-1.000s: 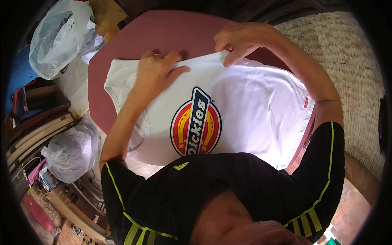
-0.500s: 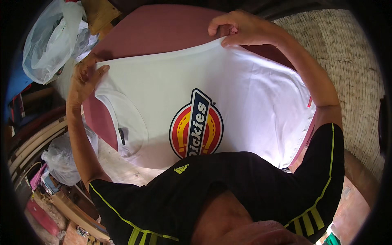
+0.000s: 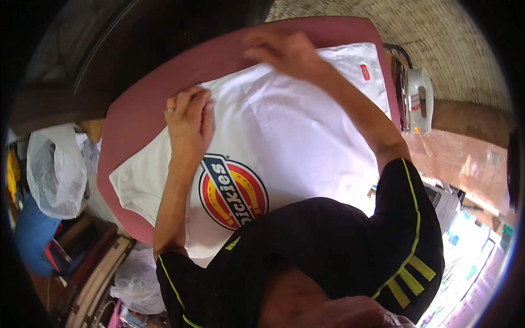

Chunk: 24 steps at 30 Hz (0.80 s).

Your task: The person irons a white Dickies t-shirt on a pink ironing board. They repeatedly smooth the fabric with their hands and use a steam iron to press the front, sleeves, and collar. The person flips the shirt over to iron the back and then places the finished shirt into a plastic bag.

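A white T-shirt (image 3: 295,142) with a round red, yellow and blue emblem (image 3: 232,191) lies spread front-up on a maroon ironing board (image 3: 142,115). My left hand (image 3: 190,117) rests flat on the shirt near its far edge, fingers together, a ring on one finger. My right hand (image 3: 284,52) is blurred and lies over the shirt's far edge toward the board's top, fingers spread; whether it pinches the cloth I cannot tell. A small red tag (image 3: 365,71) sits on the shirt's right side.
A white iron (image 3: 420,98) stands at the board's right end. Translucent plastic bags (image 3: 57,169) and another bag (image 3: 136,279) sit at the left beside wooden furniture (image 3: 93,268). A woven mat (image 3: 443,38) covers the floor at the upper right.
The shirt, held up by its edge before, now lies flat on the board. Both hands have come down onto it, and the view has swung so the board sits more to the right.
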Each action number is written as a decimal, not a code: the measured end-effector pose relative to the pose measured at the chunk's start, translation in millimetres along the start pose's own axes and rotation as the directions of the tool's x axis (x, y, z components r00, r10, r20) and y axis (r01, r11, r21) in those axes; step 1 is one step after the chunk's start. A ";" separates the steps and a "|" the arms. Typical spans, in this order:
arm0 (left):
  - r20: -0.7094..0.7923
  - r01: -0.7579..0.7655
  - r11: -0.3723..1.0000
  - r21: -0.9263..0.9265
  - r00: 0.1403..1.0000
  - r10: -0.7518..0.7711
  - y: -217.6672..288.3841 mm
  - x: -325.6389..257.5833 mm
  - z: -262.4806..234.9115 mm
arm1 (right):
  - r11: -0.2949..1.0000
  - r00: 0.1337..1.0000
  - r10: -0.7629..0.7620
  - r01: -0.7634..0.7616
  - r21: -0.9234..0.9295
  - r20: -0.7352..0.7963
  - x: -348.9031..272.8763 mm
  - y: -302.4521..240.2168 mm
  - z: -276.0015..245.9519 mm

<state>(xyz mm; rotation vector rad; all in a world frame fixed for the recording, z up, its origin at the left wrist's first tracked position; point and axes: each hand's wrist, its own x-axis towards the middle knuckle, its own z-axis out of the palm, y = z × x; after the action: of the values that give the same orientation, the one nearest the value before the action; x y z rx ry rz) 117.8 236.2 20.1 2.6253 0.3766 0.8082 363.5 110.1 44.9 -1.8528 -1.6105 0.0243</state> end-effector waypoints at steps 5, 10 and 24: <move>-0.054 -0.002 1.000 -0.005 0.999 0.002 -5.3 8.2 3.3 | 0.759 0.900 0.118 -0.354 -0.546 -0.419 -105.8 125.9 -118.0; -0.015 0.089 0.996 0.009 0.996 -0.089 -1.2 25.9 3.9 | 0.834 0.877 0.328 -0.443 -0.329 -0.350 -158.6 192.6 -139.0; 0.018 0.104 0.987 0.122 0.994 -0.107 -15.3 23.9 9.2 | 0.787 0.769 0.372 -0.558 -0.263 -0.520 -131.2 172.1 -135.2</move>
<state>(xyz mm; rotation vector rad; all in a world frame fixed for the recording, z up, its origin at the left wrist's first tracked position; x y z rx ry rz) 140.1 255.9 18.2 2.6968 0.5695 0.7401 540.4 -70.8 12.3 -2.3364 -0.8296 -0.5157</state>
